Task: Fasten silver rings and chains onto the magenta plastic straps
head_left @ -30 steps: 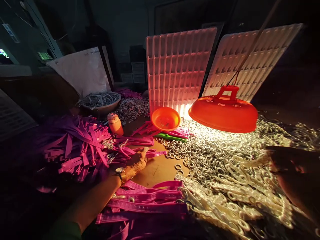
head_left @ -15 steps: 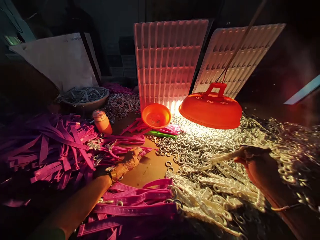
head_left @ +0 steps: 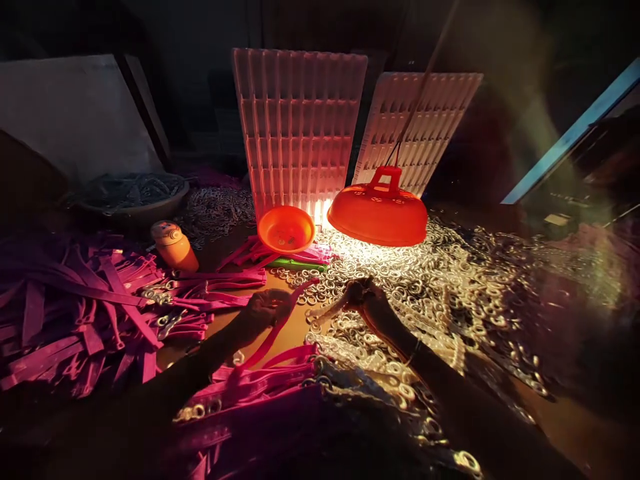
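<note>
My left hand (head_left: 270, 308) is closed around a magenta strap (head_left: 267, 343); one end of the strap points up and right, the other hangs down toward the table. To its right my right hand (head_left: 364, 293) is closed on a pale, flat strip (head_left: 327, 311) whose free end sticks out to the left. The two hands are apart, with the strap tip between them. Below them lies a stack of magenta straps (head_left: 280, 373) with metal rings at the ends. Several pale strips (head_left: 380, 380) lie under my right forearm. Shadow hides most of the fingers.
A heap of magenta straps (head_left: 85, 300) covers the left side. Loose metal rings (head_left: 450, 280) spread over the right. An orange lamp shade (head_left: 377, 210) hangs low above them. An orange bowl (head_left: 287, 230), an orange bottle (head_left: 174, 247) and a ridged panel (head_left: 300, 127) stand behind.
My right hand has moved left with the pale strip, close to my left hand. My left hand has lifted a magenta strap. The camera view has turned to the right.
</note>
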Motion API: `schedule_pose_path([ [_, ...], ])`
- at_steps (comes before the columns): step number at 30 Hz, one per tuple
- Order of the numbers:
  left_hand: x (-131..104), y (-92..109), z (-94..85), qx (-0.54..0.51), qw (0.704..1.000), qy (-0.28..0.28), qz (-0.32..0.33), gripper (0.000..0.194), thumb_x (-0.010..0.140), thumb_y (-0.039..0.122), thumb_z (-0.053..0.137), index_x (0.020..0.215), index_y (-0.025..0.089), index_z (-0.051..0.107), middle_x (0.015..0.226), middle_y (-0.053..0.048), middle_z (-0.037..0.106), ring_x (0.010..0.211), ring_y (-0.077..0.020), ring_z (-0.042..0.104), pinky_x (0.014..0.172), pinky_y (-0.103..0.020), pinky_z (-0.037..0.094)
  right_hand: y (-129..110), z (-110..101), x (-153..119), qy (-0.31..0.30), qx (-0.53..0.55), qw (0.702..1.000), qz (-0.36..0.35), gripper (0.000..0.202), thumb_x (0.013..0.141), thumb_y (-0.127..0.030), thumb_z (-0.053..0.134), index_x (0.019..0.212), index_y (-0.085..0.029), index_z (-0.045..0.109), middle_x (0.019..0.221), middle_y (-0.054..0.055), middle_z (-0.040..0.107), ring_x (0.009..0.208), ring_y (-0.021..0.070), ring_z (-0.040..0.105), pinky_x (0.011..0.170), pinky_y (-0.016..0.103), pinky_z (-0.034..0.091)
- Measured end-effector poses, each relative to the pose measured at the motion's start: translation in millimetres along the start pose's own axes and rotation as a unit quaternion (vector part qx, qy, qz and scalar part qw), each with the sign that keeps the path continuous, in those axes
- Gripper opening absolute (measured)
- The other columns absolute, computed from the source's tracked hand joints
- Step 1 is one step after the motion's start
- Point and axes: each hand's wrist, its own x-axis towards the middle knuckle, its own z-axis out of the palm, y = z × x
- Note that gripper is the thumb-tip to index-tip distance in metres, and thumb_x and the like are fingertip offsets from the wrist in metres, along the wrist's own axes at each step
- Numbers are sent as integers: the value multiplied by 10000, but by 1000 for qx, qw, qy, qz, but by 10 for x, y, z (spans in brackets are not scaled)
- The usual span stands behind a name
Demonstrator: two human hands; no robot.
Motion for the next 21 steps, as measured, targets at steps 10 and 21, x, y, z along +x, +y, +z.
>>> schedule_pose_path([
  [10, -103, 134, 409, -99, 970, -175, -137, 314, 631, 386, 671, 797, 121, 637, 581, -4, 560, 477, -95, 468, 441, -218, 305, 152, 492, -144, -142, 68, 986, 46, 286, 646, -379, 693, 682, -172, 498, 563, -32, 511, 467, 82, 454, 420, 214, 399],
  [21, -29, -102, 454, -190, 949, -62, -243, 313, 719, 412, 654, 799, 110, 664, 536, 27, 458, 422, -48, 391, 378, -168, 276, 194, 423, -51, -148, 4, 989, -29, 246, 688, -393, 652, 692, -162, 566, 662, -3, 554, 556, 92, 515, 471, 203, 436],
])
